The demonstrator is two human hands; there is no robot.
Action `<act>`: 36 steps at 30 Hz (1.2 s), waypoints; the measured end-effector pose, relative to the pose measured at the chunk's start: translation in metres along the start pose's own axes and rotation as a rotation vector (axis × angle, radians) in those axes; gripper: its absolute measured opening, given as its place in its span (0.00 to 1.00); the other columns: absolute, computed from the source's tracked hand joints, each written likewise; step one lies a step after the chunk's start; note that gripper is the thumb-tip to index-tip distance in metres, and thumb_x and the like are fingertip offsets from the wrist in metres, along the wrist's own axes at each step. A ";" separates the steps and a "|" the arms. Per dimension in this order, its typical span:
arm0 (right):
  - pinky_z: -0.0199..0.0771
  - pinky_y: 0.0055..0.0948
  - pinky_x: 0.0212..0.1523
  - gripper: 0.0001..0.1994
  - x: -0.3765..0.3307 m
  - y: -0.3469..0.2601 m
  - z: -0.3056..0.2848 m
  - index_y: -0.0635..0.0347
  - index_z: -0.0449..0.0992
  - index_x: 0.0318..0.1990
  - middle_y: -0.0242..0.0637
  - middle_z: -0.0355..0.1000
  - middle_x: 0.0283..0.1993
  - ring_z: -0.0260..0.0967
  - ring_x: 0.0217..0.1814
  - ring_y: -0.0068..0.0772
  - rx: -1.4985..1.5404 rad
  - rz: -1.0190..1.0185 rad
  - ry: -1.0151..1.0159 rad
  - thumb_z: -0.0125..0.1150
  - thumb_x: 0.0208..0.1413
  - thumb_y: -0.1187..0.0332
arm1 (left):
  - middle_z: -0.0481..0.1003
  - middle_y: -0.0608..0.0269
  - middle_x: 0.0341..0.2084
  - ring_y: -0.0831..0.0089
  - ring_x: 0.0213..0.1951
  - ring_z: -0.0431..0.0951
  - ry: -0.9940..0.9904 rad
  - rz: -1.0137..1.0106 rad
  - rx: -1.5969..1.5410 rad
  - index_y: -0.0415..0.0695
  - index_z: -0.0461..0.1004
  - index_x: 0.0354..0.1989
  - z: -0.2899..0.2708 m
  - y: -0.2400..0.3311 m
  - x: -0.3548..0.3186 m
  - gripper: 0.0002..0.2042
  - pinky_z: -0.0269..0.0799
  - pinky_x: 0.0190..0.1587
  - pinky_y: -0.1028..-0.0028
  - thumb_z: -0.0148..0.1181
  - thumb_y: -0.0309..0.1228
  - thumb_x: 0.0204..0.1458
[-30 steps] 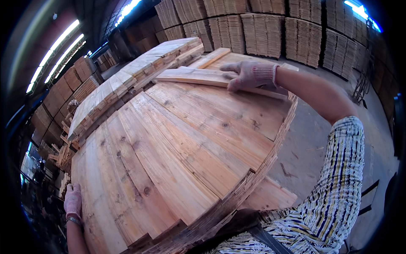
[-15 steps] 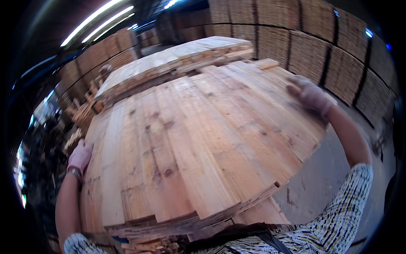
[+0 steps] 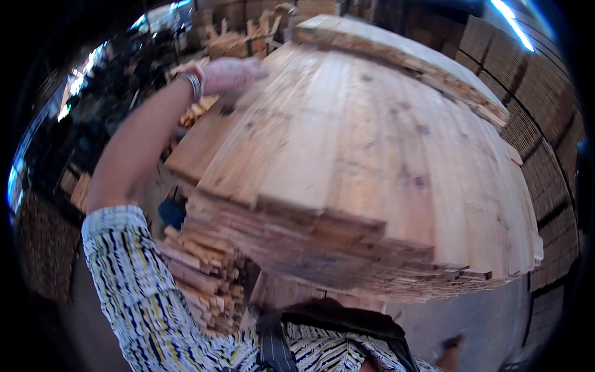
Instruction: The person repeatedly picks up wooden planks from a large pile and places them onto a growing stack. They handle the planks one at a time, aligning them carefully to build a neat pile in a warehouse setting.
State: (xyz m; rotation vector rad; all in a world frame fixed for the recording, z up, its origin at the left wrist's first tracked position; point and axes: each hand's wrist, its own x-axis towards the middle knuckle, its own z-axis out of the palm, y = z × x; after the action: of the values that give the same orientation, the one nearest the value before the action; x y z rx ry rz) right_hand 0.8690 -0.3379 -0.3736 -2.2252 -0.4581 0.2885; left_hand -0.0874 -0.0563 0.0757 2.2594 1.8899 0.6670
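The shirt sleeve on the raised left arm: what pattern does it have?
The sleeve is white with dark blue and yellow streaks, shown in the head view.

Dim warehse, stacked timber walls [image 3: 545, 155], ceiling strip light [image 3: 513, 25], concrete floor [image 3: 489, 322]

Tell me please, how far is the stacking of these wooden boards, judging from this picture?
Done: a tall stack of boards stands with a nearly flat top layer. In hand: the gloved left hand rests at the far left edge of that layer, on or just above the boards. The right hand is out of view. Left: a few boards lie higher along the far side, and the near ends look uneven, so the stack seems unfinished.
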 end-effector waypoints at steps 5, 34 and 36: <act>0.65 0.36 0.55 0.24 -0.276 -0.048 0.166 0.58 0.69 0.59 0.37 0.69 0.51 0.65 0.51 0.34 -0.407 -0.263 -1.352 0.46 0.65 0.51 | 0.73 0.57 0.52 0.67 0.54 0.73 0.063 -0.209 -0.820 0.47 0.66 0.63 -0.020 -0.043 -0.104 0.27 0.68 0.56 0.63 0.51 0.51 0.61; 0.75 0.47 0.49 0.38 -0.843 -0.080 0.533 0.65 0.62 0.60 0.51 0.65 0.56 0.69 0.50 0.42 -0.645 0.278 -1.806 0.53 0.58 0.37 | 0.78 0.60 0.38 0.69 0.37 0.79 1.115 -2.154 -1.568 0.43 0.70 0.51 0.545 0.049 -0.715 0.20 0.77 0.37 0.69 0.53 0.47 0.62; 0.72 0.51 0.56 0.47 -0.865 -0.057 0.571 0.68 0.52 0.68 0.58 0.55 0.66 0.64 0.59 0.51 -0.602 0.328 -1.785 0.53 0.56 0.34 | 0.77 0.61 0.39 0.71 0.37 0.79 1.114 -2.053 -1.498 0.43 0.70 0.53 0.559 0.009 -0.706 0.20 0.76 0.38 0.71 0.55 0.45 0.61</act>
State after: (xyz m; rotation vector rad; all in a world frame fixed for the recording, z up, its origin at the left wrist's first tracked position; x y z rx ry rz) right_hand -0.1306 -0.2718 -0.6452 -1.9234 -1.1293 2.6078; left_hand 0.0604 -0.6319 -0.6008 -1.1497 1.4814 1.6347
